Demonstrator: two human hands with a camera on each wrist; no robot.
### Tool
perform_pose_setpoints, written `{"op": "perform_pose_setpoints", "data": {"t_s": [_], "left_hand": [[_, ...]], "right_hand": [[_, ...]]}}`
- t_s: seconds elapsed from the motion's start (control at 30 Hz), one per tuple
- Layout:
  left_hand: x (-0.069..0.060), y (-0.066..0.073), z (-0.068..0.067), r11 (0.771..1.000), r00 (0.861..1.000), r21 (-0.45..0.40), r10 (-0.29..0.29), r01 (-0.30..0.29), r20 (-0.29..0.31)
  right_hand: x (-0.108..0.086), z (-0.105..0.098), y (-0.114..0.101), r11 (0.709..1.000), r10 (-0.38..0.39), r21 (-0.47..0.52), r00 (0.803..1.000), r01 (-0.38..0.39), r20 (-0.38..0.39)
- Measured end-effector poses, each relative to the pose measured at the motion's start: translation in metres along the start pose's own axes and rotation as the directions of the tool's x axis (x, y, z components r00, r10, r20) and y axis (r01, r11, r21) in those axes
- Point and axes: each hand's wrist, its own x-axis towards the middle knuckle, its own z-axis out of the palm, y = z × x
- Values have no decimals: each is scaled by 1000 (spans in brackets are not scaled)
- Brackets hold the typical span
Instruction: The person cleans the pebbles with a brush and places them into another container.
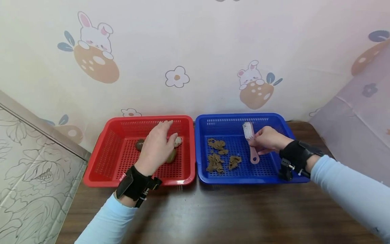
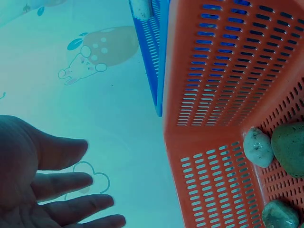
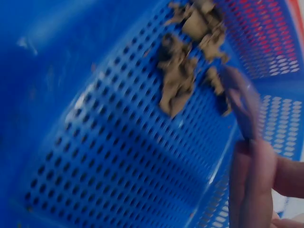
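Observation:
My right hand point(image 1: 267, 139) grips a pink-handled brush point(image 1: 254, 156) with white bristles, held over the blue basket point(image 1: 243, 181). In the right wrist view the brush handle point(image 3: 244, 107) is blurred and its bristles are out of sight. Crumpled brown clumps point(image 1: 215, 162) lie on the left part of the blue basket's floor. Above the red basket point(image 1: 103, 156) hovers my left hand point(image 1: 156, 144), fingers extended and nothing in them. Beneath it are several stones, among them a dark one point(image 1: 139, 145), a pale one point(image 1: 178, 141) and a green one point(image 2: 290, 148).
Both baskets stand side by side on a dark wooden table point(image 1: 195, 213), against a wall point(image 1: 207, 40) papered with rabbits and flowers. A patterned panel point(image 1: 30, 176) borders the table at the left.

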Motion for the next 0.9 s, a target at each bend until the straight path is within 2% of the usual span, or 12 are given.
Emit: {"op": "perform_pose_setpoints", "data": {"t_s": [0.13, 0.23, 0.53, 0.73, 0.9], "left_hand": [[-4, 4, 0, 999, 997, 35, -35, 33, 64], [-7, 5, -1, 998, 995, 47, -45, 41, 89], [-15, 5, -1, 994, 983, 62, -103, 95, 154], [-19, 1, -4, 992, 984, 85, -101, 89, 144], [-24, -4, -13, 991, 983, 68, -127, 118, 136]], "right_hand": [[9, -6, 7, 997, 58, -51, 997, -56, 53], [15, -7, 10, 991, 104, -90, 992, -98, 69], [22, 6, 22, 983, 155, -125, 978, -138, 140], [26, 14, 30, 970, 151, -206, 983, -128, 105], [25, 17, 28, 954, 160, -265, 986, -141, 53]]}}
